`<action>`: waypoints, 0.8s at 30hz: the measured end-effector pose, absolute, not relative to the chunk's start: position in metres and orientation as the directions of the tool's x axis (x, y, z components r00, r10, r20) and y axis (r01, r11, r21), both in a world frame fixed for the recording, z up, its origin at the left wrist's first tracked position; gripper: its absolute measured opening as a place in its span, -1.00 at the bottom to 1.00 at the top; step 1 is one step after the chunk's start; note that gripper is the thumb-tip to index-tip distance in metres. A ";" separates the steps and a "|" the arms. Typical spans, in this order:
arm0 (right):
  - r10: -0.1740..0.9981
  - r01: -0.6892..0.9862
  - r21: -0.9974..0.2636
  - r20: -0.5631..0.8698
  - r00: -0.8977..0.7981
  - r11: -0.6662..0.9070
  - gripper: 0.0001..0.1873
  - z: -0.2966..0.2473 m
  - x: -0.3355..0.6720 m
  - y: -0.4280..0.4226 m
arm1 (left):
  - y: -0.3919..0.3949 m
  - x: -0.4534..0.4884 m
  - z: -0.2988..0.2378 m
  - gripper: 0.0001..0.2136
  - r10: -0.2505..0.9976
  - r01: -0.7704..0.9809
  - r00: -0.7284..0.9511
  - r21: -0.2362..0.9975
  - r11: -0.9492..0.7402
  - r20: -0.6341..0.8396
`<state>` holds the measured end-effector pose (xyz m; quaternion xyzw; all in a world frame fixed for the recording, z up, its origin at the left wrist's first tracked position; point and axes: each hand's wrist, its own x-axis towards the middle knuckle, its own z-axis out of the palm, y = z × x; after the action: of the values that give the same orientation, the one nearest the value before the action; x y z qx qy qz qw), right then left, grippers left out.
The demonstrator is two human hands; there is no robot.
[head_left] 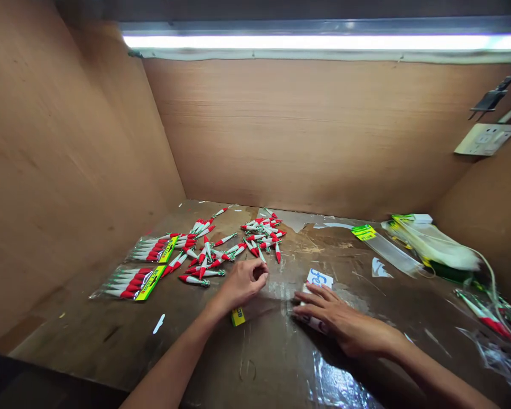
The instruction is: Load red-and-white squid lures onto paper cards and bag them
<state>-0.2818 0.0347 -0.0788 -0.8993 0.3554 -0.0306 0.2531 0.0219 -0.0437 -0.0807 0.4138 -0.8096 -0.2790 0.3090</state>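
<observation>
From the head view, your left hand (243, 282) curls thumb toward fingers just in front of the loose squid lures (213, 253) — whether it pinches anything, I cannot tell. The yellow-labelled sleeve (239, 316) lies partly under it; your right hand (336, 315) spreads over a lettered block (321, 278), right of the lures. You seem to be handling that sleeve; next calls for a sure fingertip hold. The scuffed brown surface (196, 346) meets a plywood wall (302, 136) behind the lures, a tube light (323, 42) above.
</observation>
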 end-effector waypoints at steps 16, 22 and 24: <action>-0.999 -0.882 -0.471 0.038 -0.023 0.002 -0.41 -0.135 -0.334 0.083 | -0.032 0.010 -0.086 -0.89 -0.708 -0.439 -0.415 0.555 0.706 0.572; -0.998 -0.769 -0.640 -0.056 0.042 0.003 -0.27 -0.111 -0.368 0.116 | -0.017 0.004 -0.078 -0.72 -0.338 -0.419 -0.504 0.117 0.900 0.794; -0.993 -0.738 -0.675 -0.096 0.068 0.015 -0.26 -0.094 -0.370 0.130 | -0.009 -0.003 -0.073 -0.70 -0.202 -0.387 -0.550 -0.033 0.921 0.810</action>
<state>-0.3704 0.1302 -0.0939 -0.6679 0.6479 -0.2156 0.2962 -0.0032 -0.0091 -0.0731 0.1685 -0.8741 0.1044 0.4435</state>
